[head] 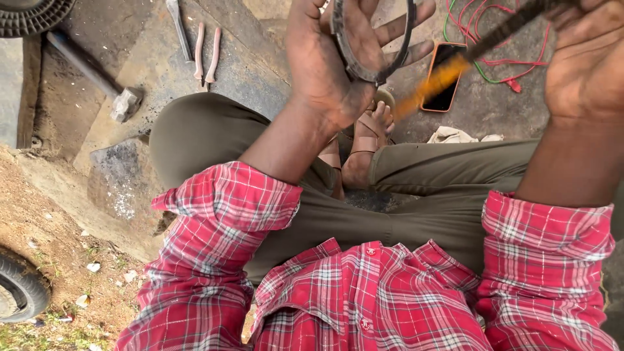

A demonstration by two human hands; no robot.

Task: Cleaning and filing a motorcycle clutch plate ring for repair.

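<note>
My left hand (338, 55) is raised at the top centre and grips a dark metal ring (364, 65) with a toothed edge, fingers curled through it. My right hand (585, 58) at the top right holds a long dark tool with an orange handle (448, 71), blurred, angled down toward the ring. I sit with olive trousers and red plaid sleeves; a sandalled foot (367, 140) shows between my knees.
A hammer (97, 71) lies on the concrete at the left, pliers (207, 52) beyond my knee. A phone in an orange case (448, 97) and red and green wires (494, 45) lie at the top right. A tyre (19, 286) is at the bottom left.
</note>
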